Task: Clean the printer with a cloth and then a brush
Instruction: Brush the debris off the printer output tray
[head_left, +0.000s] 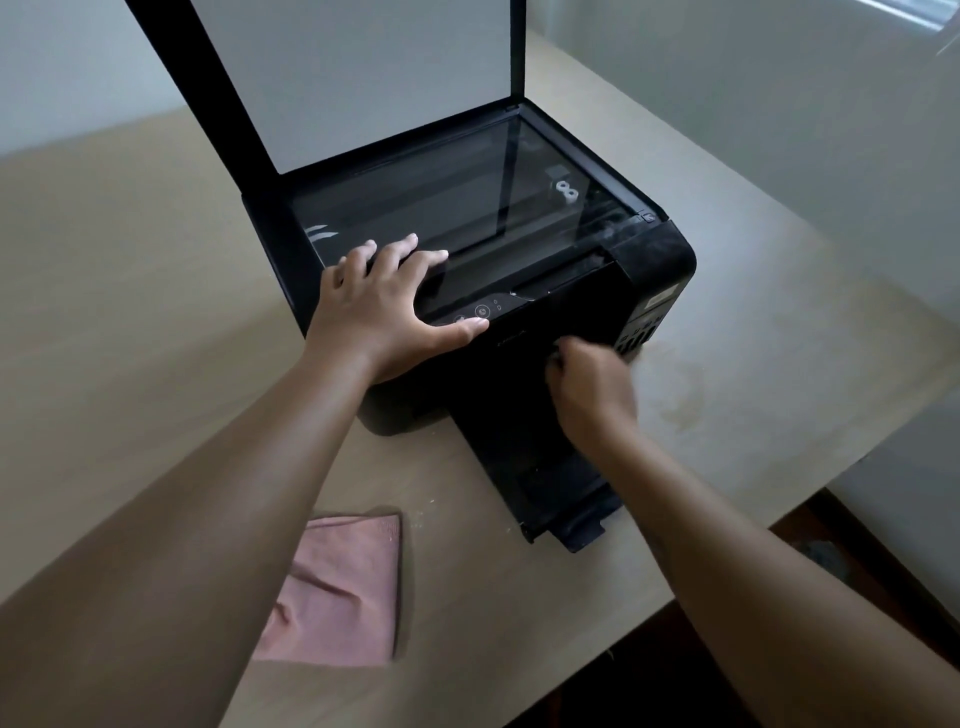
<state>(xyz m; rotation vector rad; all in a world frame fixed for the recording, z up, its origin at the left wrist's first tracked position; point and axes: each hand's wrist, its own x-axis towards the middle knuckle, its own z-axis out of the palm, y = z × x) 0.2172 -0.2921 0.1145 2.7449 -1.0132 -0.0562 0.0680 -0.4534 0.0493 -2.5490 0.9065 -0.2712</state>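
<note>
A black printer (654, 249) stands on the table with its scanner lid (353, 78) raised and the glass bed (457, 208) bare. My left hand (384, 301) lies flat on the front left of the printer's top, fingers spread, thumb by the control buttons. My right hand (589, 384) is closed in a fist against the printer's front face, blurred by motion. A small dark piece at its fingers looks like the brush (555, 356); the rest of the brush is hidden. A pink cloth (337, 592) lies flat on the table at the near left, apart from both hands.
The printer's black output tray (550, 488) sticks out toward me over the tan table (130, 312). A pale dusty smear (675, 384) marks the table right of the printer. The table's near right edge (701, 582) drops to a dark floor. White walls stand behind.
</note>
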